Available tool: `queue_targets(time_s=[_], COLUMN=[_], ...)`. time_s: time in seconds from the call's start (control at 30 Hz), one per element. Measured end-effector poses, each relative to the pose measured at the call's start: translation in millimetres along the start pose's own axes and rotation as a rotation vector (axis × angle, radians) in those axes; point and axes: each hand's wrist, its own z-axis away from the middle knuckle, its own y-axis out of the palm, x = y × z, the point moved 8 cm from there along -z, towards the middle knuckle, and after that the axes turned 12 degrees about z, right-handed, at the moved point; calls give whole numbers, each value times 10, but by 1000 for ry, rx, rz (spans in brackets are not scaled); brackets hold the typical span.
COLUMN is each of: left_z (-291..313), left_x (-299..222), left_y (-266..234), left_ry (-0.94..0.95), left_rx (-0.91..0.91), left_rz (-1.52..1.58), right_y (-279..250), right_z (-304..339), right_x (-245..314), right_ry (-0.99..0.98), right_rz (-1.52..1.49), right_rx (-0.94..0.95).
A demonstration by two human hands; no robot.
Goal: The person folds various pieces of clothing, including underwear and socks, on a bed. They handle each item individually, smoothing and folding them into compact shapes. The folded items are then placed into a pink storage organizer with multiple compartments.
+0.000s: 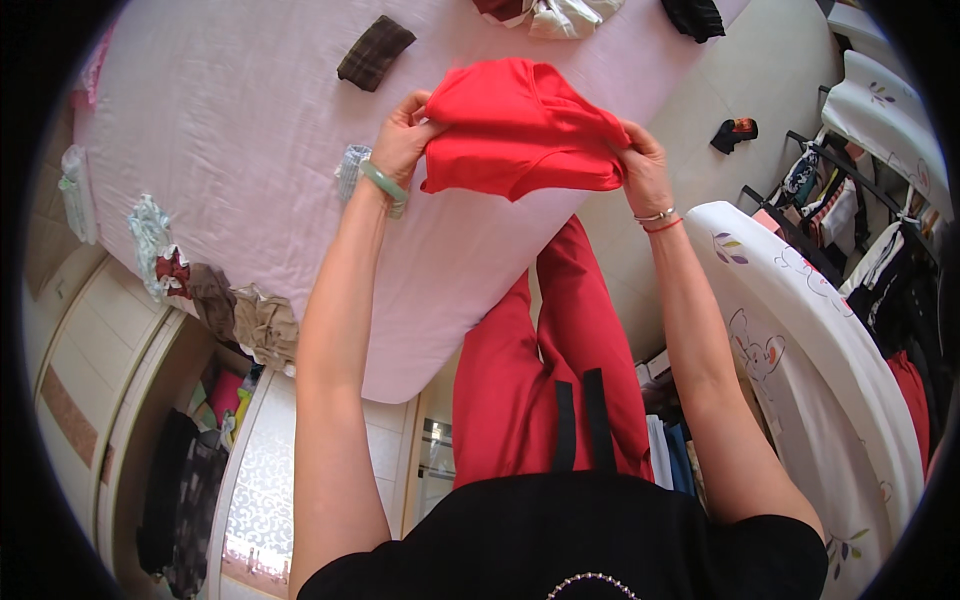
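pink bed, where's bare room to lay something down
The widest free patch of the pink bed lies left of the dark folded cloth and checked cloth. Another lies below the red garment, between the left forearm and red trousers. Crowded: the lower-left edge, with rumpled beige cloth, and the top, around the cream cloth.

We see a pale pink sheeted bed across the upper left, bearing a folded dark-brown checked cloth top left of centre and crumpled cream fabric at the top edge.
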Motion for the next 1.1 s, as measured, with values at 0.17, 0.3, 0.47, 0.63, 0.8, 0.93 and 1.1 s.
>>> queue_targets(time_s=[0.17,0.3,0.47,0.63,0.8,0.93,1.1], left_z=[334,155,-21,-42,-108,-169,-147], left_x=[145,388,305,331,351,273,262], left_y=[-106,-227,-97,-296,-266,-210,-167], left_ry=[34,120,220,224,185,296,218], left_rx=[-70,-24,-75,-187,-127,21,-143], left_rz=[28,-137,-286,-527,-369,-432,-310], right_y=[215,234,283,977,1263,1382,1383], right_z=[149,23,-96,-149,-677,-863,-506], right_x=[438,25,177,564,319,144,391], right_ry=[-247,-253,-365,-525,-425,-279,-491], right_rz=[405,859,1199,1127,1187,1376,1452], right_rx=[173,188,39,95,304,501,328])
